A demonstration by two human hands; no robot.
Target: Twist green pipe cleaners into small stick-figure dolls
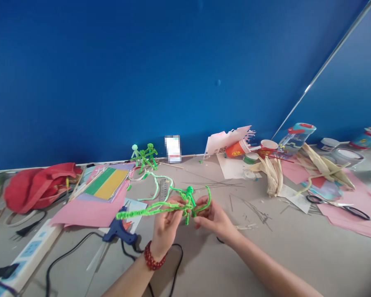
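Observation:
Between my two hands is a bright green pipe cleaner figure (189,199) with a round head and twisted limbs. My left hand (166,225) pinches its left side, where a long pipe cleaner strand (136,211), partly coiled, sticks out to the left. My right hand (214,220) has its fingers closed at the figure's right side, by a curved green strand (208,198). Some fingertips are hidden behind the figure. A paler green pipe cleaner (157,185) lies looped on the table behind, beside a small metal ruler (163,189). Finished-looking green figures (146,156) stand near the wall.
At left are a blue glue gun (120,232) with a black cable, a power strip (31,251), pink paper (89,212) and a red bag (43,187). Scissors (340,204), thin wires (256,210), paper cups (237,148) and tape rolls (348,156) lie at right. A blue wall (185,74) rises behind.

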